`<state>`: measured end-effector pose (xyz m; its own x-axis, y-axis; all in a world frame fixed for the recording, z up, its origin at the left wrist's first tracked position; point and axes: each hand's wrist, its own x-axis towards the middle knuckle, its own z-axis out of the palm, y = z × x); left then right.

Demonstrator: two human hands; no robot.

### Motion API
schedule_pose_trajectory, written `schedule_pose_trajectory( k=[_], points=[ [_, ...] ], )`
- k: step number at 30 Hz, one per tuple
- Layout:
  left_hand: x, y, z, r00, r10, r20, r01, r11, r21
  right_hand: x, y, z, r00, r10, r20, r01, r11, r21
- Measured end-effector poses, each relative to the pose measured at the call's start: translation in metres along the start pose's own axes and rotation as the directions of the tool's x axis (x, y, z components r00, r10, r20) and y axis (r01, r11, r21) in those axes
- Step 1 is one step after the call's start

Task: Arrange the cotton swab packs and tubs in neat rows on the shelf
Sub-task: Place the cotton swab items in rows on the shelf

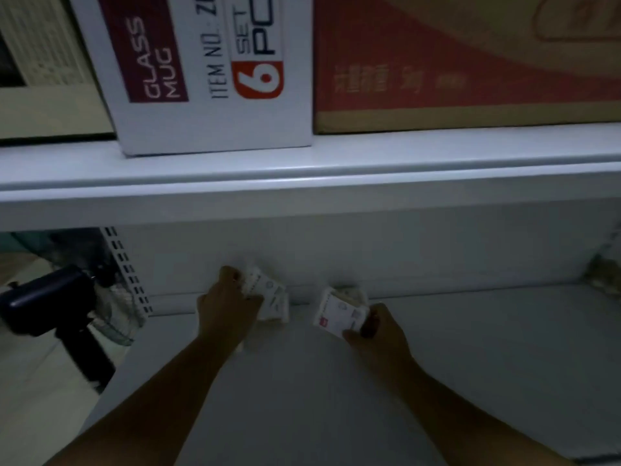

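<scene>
**Two swab packs going to the back of the shelf**

Both hands are deep in the lower shelf (477,358), near its back panel (403,250). The left hand (226,306) has its fingers curled around a small bundle of cotton swab packs (270,295), close against the back panel. The right hand (378,327) pinches another white pack (337,312) between thumb and fingers. This pack is tilted and stands a little apart from the bundle.

To do this step well, I think the right pack should be turned to the same angle as the bundle and pushed back to the panel. Then it can slide beside the bundle so the fronts make one line.

The print on the packs is too small to read; only a red mark shows on the right one. Above, a white box (215,72) reads "GLASS MUG", "ITEM NO." and a large "6" with "SET" and "PC". The writing on the red carton (437,62) is blurred.
</scene>
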<state>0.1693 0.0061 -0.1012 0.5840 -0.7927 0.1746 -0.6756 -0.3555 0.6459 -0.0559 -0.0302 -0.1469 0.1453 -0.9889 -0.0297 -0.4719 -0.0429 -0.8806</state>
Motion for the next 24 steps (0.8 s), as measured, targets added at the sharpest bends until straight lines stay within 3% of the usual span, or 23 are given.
schedule_pose_trajectory(
  k=[2,4,7,11,18,24],
  points=[
    [-0.004,0.019,0.000,0.994,0.072,0.082,-0.054,0.977,-0.207,-0.008,0.001,-0.022,0.998,0.047,0.035,-0.056,0.956,0.289],
    [-0.010,0.047,0.005,0.964,0.159,0.212,-0.098,0.957,-0.271,-0.016,0.000,-0.053,0.994,0.082,0.071,-0.107,0.849,0.518],
    [-0.030,0.102,0.021,0.869,0.237,0.434,-0.029,0.901,-0.434,-0.030,0.009,-0.113,0.992,0.081,0.095,-0.123,0.769,0.628],
    [-0.077,0.186,0.059,0.748,0.315,0.584,0.042,0.856,-0.515,-0.057,0.042,-0.212,0.992,0.121,0.032,-0.113,0.754,0.647],
    [-0.209,0.358,0.151,0.561,0.477,0.677,-0.154,0.864,-0.480,-0.130,0.135,-0.402,0.957,0.128,-0.262,0.017,0.871,0.491],
    [-0.304,0.475,0.223,0.453,0.603,0.656,-0.263,0.794,-0.548,-0.170,0.199,-0.514,0.923,0.173,-0.344,0.019,0.872,0.489]
  ],
)
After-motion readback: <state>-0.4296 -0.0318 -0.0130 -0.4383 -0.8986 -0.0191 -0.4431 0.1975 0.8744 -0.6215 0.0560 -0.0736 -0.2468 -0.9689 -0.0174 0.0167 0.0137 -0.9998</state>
